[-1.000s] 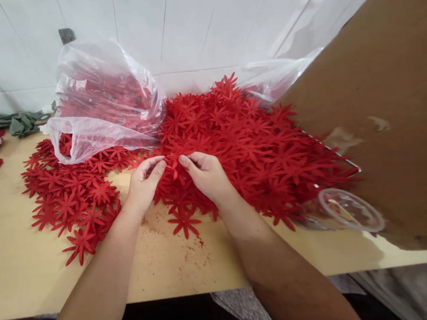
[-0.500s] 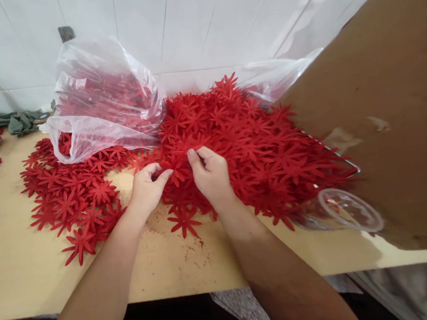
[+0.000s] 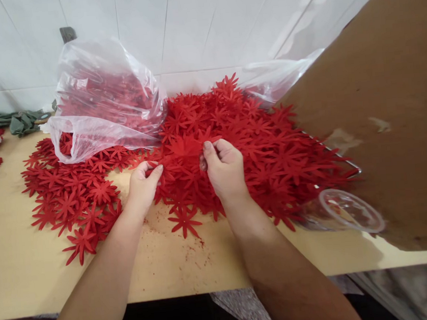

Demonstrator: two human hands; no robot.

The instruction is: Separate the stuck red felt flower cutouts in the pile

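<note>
A large heap of red flower-shaped cutouts [image 3: 268,151] covers the middle and right of the table. My left hand [image 3: 144,182] is in front of the heap's left part, its thumb and fingers pinched on the edge of a red flower piece. To its right, my right hand [image 3: 224,166] is closed in a pinch at the other side of red petals [image 3: 186,146]. Where the held piece ends and the heap behind it begins is hard to tell, red on red. A second, smaller pile of red flowers [image 3: 69,201] lies left of my left forearm.
A clear plastic bag of red pieces [image 3: 108,99] stands at the back, against the tiled wall. On the right are a clear round tub [image 3: 350,211] and a large brown board [image 3: 391,116]. Dark green cloth [image 3: 24,123] lies at the far left.
My hands have moved apart: the right one went right and slightly up, the left one a little left. The red petals between them look more spread out.
</note>
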